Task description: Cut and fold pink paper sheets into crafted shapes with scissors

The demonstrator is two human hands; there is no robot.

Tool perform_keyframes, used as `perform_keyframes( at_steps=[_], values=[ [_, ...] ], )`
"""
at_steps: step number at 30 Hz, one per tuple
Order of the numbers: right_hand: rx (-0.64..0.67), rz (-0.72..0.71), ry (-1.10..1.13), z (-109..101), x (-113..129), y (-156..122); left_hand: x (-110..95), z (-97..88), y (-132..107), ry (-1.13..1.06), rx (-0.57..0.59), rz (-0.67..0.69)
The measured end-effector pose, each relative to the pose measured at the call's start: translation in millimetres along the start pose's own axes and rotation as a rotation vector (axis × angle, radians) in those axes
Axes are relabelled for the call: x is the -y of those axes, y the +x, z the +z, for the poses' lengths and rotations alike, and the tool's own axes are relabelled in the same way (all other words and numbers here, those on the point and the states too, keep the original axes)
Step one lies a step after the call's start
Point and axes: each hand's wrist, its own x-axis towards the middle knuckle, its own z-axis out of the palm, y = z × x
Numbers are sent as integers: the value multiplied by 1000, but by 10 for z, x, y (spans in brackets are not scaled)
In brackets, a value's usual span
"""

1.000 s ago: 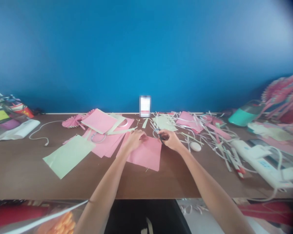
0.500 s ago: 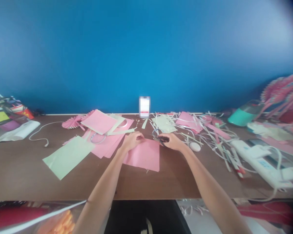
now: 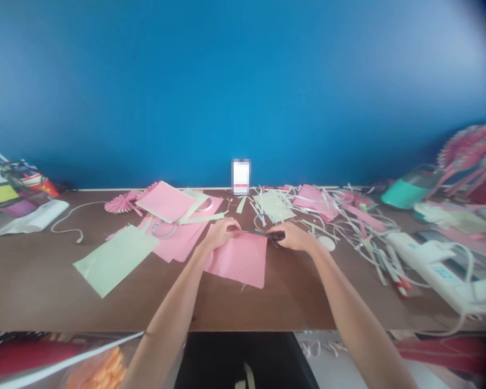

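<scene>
A sheet of pink paper (image 3: 241, 260) lies in front of me on the brown table. My left hand (image 3: 223, 233) pinches its upper left part between thumb and fingers. Dark-handled scissors (image 3: 276, 236) are in my right hand (image 3: 295, 236), its fingers wrapped round the handles. Their blades point left along the sheet's far edge, toward my left fingertips. Whether the blades are closed is too small to tell. Left of my left hand lie more pink sheets (image 3: 168, 251) and a pale green sheet (image 3: 116, 262).
Paper strips and scraps (image 3: 273, 205) litter the back right, beside a white power strip (image 3: 433, 270) with cables. A roll of tape (image 3: 164, 229) rests on the pink sheets. Pleated pink paper fans (image 3: 123, 202) sit at the back left. A phone-like screen (image 3: 241, 177) stands against the blue wall.
The scissors' blades have come in along the pink sheet's far edge, reaching left toward my left fingers. My left hand has kept its pinch. The whole view has shifted slightly.
</scene>
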Motion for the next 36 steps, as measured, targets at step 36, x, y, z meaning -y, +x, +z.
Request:
perform_keyframes(
  at_steps=[36],
  values=[
    [82, 12, -6, -38, -36, -25, -31, -40, -34, 23, 51, 34]
  ],
)
